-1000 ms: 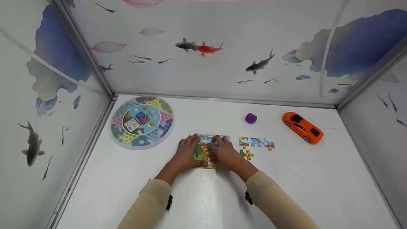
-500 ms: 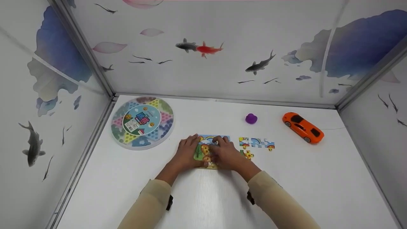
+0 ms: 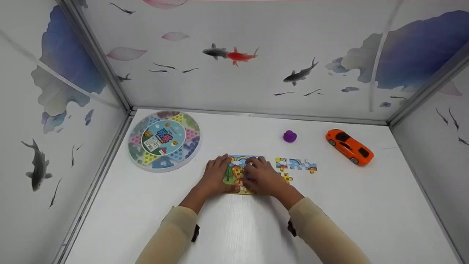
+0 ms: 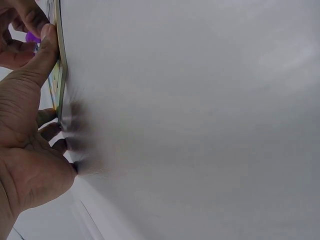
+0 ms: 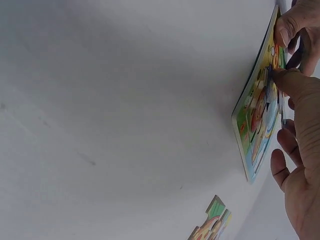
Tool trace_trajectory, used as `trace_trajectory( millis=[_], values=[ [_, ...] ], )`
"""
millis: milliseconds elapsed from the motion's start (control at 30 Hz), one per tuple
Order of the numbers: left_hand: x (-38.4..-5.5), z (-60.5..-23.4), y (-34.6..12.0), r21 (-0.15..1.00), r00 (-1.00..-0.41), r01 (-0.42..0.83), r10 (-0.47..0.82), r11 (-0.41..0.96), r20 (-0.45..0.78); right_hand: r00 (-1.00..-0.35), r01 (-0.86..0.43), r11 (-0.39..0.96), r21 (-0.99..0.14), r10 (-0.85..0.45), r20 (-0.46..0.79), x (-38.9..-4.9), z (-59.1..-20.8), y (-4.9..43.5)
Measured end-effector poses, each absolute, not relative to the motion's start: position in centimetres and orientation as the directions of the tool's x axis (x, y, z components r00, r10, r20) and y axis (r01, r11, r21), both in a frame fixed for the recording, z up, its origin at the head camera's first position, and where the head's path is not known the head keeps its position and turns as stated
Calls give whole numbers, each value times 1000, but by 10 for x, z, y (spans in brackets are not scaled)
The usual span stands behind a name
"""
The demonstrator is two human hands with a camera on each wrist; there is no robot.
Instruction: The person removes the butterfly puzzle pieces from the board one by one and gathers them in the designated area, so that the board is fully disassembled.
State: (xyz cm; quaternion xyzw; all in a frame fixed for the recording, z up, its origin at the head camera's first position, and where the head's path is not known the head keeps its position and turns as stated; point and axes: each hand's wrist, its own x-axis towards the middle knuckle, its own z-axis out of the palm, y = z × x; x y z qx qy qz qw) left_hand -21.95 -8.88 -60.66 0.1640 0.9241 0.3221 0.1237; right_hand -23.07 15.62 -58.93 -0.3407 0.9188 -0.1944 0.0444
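Note:
A colourful jigsaw puzzle board (image 3: 228, 176) lies flat on the white table in front of me. My left hand (image 3: 213, 176) holds its left side, thumb over the near edge and fingertips along the left edge. Over the board's right half, my right hand (image 3: 264, 178) has its fingers bent. In the right wrist view its thumb and fingers pinch a puzzle piece (image 5: 269, 89) that stands tilted above the picture; the hand hides most of this piece in the head view. Right of the board lie several loose puzzle pieces (image 3: 295, 164), one partly covered by the right hand.
A round Chinese checkers set (image 3: 183, 156) lies at the back left. Behind the loose pieces is a small purple toy (image 3: 290, 136), and an orange toy car (image 3: 349, 146) stands at the back right. Printed walls enclose the table on three sides.
My right hand has shifted slightly right and toward me over the board, its fingers more bent, covering more of the nearest loose piece. My left hand has stayed in place.

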Motion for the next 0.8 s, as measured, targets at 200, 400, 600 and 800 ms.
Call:
trace_trajectory(
  millis=[200, 400, 600, 800],
  values=[
    [-219, -606, -87, 636, -919, 213, 374, 741, -128, -786, -597, 715, -363, -613, 84, -230, -590, 164],
    [-219, -605, -86, 639, -920, 216, 374, 739, -121, -797, -597, 745, -298, -593, 117, -228, -589, 174],
    [-220, -606, -86, 632, -920, 228, 377, 741, -109, -817, -574, 784, -234, -568, 102, -225, -585, 184],
    [-220, -606, -86, 622, -919, 235, 379, 747, -109, -810, -587, 795, -156, -573, 128, -223, -583, 197]
  ],
)
